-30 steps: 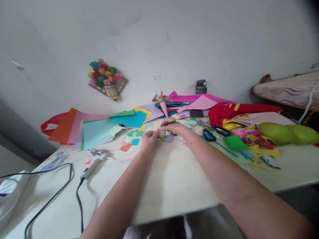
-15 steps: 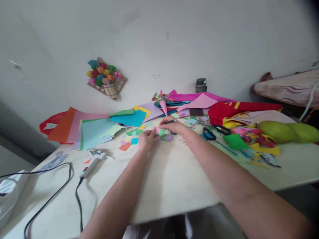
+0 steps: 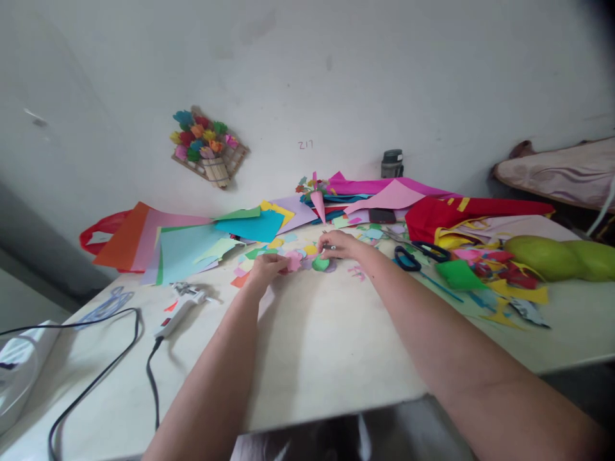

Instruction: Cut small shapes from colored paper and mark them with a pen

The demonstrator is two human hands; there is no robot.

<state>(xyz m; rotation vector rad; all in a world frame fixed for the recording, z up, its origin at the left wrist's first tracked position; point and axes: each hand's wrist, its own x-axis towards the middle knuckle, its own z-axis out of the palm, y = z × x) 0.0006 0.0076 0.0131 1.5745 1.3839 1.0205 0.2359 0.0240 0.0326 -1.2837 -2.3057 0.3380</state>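
Pinched in the fingers of my left hand (image 3: 268,265) is a small pink paper piece (image 3: 294,260), held just above the table. My right hand (image 3: 340,244) keeps a dark pen (image 3: 329,247) tucked in its fingers. Its fingertips are at a green paper circle (image 3: 320,263); whether they grip it I cannot tell. Small cut papers in several colours lie around and beneath both hands. Some pink scraps (image 3: 357,273) lie to the right of the green circle.
A glue gun (image 3: 180,310) with its cord lies at left, near a power strip (image 3: 24,358). Coloured sheets (image 3: 187,250) spread behind it. Scissors (image 3: 407,258), paper scraps and green fruit (image 3: 542,256) are at right. A pink paper cone with flowers (image 3: 318,203) stands behind my hands.
My hands have moved apart. The left has drawn leftward with the pink paper piece, while the right has come down to the green circle, still holding the pen. The view has shifted slightly.
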